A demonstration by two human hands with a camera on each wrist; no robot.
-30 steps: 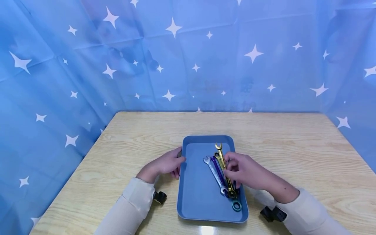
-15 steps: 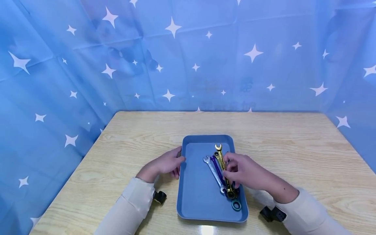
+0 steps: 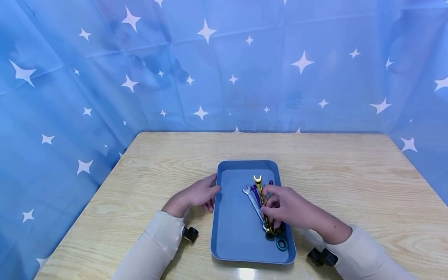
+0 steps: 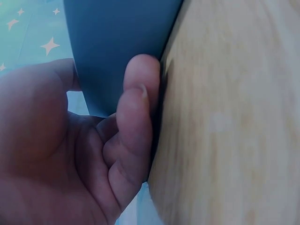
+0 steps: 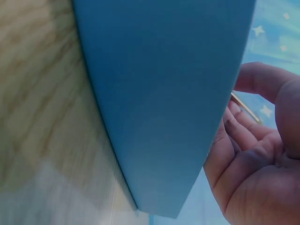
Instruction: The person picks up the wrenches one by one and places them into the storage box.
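Observation:
A blue rectangular tray (image 3: 231, 237) stands on the table with several combination wrenches in its right half. My left hand (image 3: 199, 193) grips the tray's left side, thumb at the rim and fingers against the outer wall (image 4: 110, 42). My right hand (image 3: 292, 208) reaches over the right rim and pinches a gold wrench (image 3: 259, 190) between thumb and fingers, its open end pointing away from me. Just left of it lie a silver wrench (image 3: 252, 199) and a purple wrench (image 3: 256, 193). The ring end of a teal wrench (image 3: 281, 244) shows near the tray's front right corner. My right hand hides other wrenches.
The wooden table (image 3: 168, 155) extends around the tray on all sides. Behind it and to the sides hangs a blue cloth (image 3: 231, 58) with white stars. The tray's right outer wall (image 5: 159, 103) stands close by the right wrist.
My right hand has shifted slightly left with the gold wrench, whose ends have moved left and a little nearer to me. The left hand and the tray have stayed in place.

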